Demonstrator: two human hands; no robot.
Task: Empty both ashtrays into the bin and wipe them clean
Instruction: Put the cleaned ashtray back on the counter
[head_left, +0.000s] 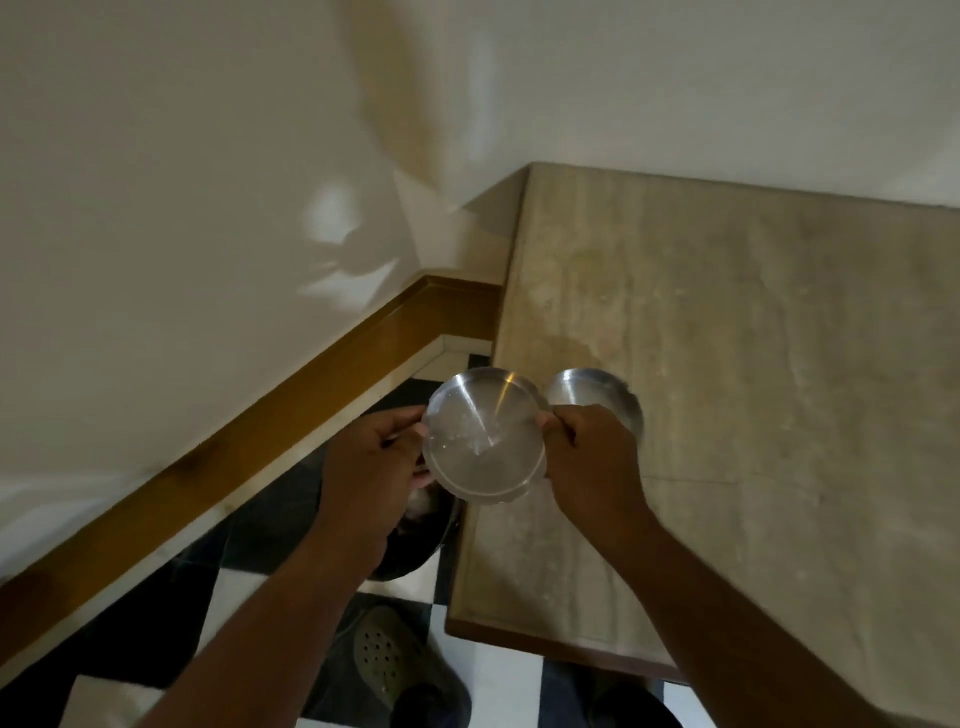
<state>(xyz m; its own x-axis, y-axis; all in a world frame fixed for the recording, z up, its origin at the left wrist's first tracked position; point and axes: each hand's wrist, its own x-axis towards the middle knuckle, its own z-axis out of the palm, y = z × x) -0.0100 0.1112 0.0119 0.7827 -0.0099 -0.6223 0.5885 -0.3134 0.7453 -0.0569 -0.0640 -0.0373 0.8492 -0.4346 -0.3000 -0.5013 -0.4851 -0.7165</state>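
Note:
A round steel ashtray is held in the air between my two hands, over the table's left edge, its shiny face turned towards me with a few pale specks on it. My left hand grips its left rim and my right hand grips its right rim. A second steel ashtray stands on the stone table just behind my right hand, partly hidden by it. Below my hands, on the floor beside the table, is a dark round bin, mostly covered by my left forearm.
The table fills the right side, its left edge running down the middle of the view. A cream wall with a wooden skirting board runs along the left. The floor is black-and-white checked tile. A foot in a perforated clog stands near the bin.

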